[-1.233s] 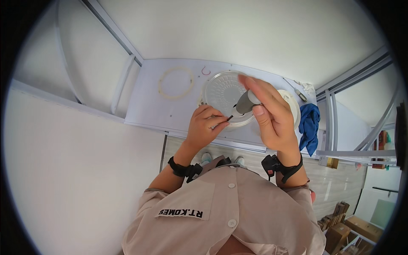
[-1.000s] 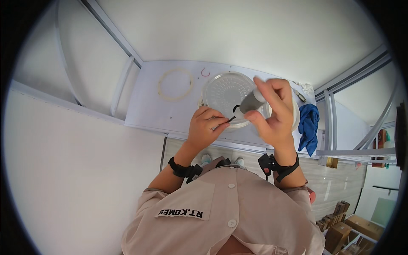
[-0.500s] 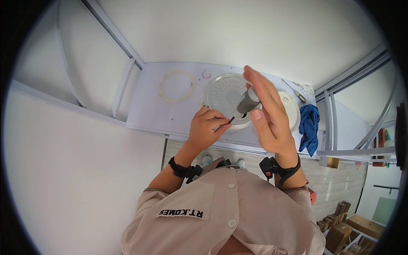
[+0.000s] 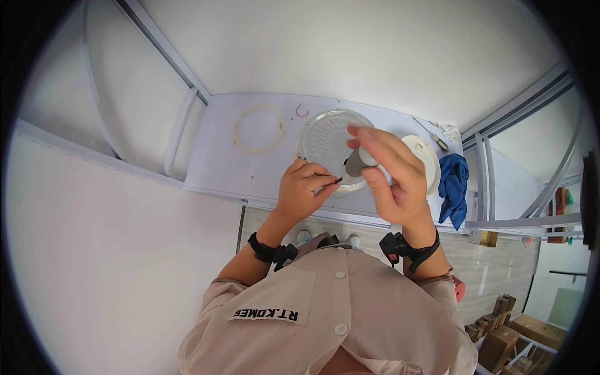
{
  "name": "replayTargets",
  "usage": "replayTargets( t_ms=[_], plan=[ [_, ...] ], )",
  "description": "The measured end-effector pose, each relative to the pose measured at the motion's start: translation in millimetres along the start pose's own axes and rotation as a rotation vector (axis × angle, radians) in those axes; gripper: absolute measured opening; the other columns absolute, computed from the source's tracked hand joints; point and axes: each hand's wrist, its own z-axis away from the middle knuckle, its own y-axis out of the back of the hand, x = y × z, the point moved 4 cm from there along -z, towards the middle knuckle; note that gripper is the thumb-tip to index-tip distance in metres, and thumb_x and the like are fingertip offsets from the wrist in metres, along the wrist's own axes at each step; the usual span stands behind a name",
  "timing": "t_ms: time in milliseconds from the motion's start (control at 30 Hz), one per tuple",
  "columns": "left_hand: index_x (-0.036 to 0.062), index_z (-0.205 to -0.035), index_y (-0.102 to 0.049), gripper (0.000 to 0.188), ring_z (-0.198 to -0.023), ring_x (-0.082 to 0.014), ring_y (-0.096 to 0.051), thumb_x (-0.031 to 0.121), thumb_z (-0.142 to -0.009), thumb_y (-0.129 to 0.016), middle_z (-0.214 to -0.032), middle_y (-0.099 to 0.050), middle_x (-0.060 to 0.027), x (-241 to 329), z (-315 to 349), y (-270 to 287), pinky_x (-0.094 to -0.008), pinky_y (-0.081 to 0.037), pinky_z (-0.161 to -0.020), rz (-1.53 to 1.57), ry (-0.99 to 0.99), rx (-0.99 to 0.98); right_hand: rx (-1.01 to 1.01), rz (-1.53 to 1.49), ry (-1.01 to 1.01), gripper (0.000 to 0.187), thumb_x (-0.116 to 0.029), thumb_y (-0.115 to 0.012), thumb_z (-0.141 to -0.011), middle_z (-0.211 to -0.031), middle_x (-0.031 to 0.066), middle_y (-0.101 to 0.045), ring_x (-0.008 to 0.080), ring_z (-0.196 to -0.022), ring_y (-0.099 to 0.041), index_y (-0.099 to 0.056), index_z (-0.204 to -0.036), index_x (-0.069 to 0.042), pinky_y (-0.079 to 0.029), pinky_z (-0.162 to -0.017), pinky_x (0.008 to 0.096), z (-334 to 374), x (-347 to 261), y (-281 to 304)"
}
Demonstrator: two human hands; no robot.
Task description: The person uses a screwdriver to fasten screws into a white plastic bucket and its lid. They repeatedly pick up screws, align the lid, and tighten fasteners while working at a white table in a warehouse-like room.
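My left hand (image 4: 306, 187) pinches a small thin black piece (image 4: 339, 180) between thumb and fingertips. My right hand (image 4: 397, 178) is curled round a short grey cylinder (image 4: 357, 164) with a paler rounded end, its thumb at the near side. The cylinder's lower end points toward the black piece; whether they touch I cannot tell. Below both hands lies a round, translucent ribbed disc (image 4: 322, 134) with a raised rim, partly hidden by my right hand.
On the white bench (image 4: 212, 144) lie a cream ring (image 4: 236, 134), a curved red wire (image 4: 299, 112) and, at the right, a white round plate (image 4: 431, 159). A screwdriver (image 4: 441, 144) and a crumpled blue cloth (image 4: 454, 187) are near the right end. White panels and metal frames surround it.
My right hand has come lower and its straightened fingers have curled over the grey cylinder, which has tilted. My left hand stays in nearly the same place with the black piece.
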Motion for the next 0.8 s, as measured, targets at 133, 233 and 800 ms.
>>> replayTargets(
  t_ms=[133, 233, 800],
  plan=[
    [0.0143, -0.089, -0.086, 0.014, -0.085, -0.02, -0.063, 0.017, -0.077, -0.092, -0.092, -0.073, 0.005, -1.1, 1.1, -1.7, -0.0352, -0.054, -0.076, 0.013, 0.01, 0.003, 0.055, 0.267, 0.014, 0.043, -0.009, -0.075, -0.098, -0.146, 0.0257, -0.061, 0.0373, -0.122, -0.067, -0.071, -0.14, 0.001, -0.056, -0.1, 0.0402, 15.1, 1.2, 5.4],
    [0.0144, -0.089, -0.086, 0.014, -0.085, -0.0199, -0.063, 0.017, -0.077, -0.092, -0.092, -0.073, 0.0052, -1.7, 0.3, -1.4, -0.0352, -0.054, -0.076, 0.034, 0.007, -0.001, 0.111, 0.148, -0.053, 0.046, -0.008, -0.079, -0.093, -0.135, 0.0206, -0.064, 0.0329, -0.109, -0.068, -0.072, -0.138, 0.0, -0.057, -0.092, 0.0391, 4.7, -2.7, 3.8],
    [0.0157, -0.09, -0.085, 0.014, -0.085, -0.0195, -0.061, 0.016, -0.077, -0.092, -0.092, -0.073, 0.0064, 0.2, -0.3, -1.6, -0.0351, -0.053, -0.076, -0.01, -0.003, -0.009, -0.001, -0.029, -0.089, 0.053, -0.017, -0.09, -0.086, -0.124, 0.0156, -0.064, 0.0276, -0.106, -0.066, -0.075, -0.134, -0.002, -0.055, -0.087, 0.0363, 7.2, -4.3, 1.2]
  ],
)
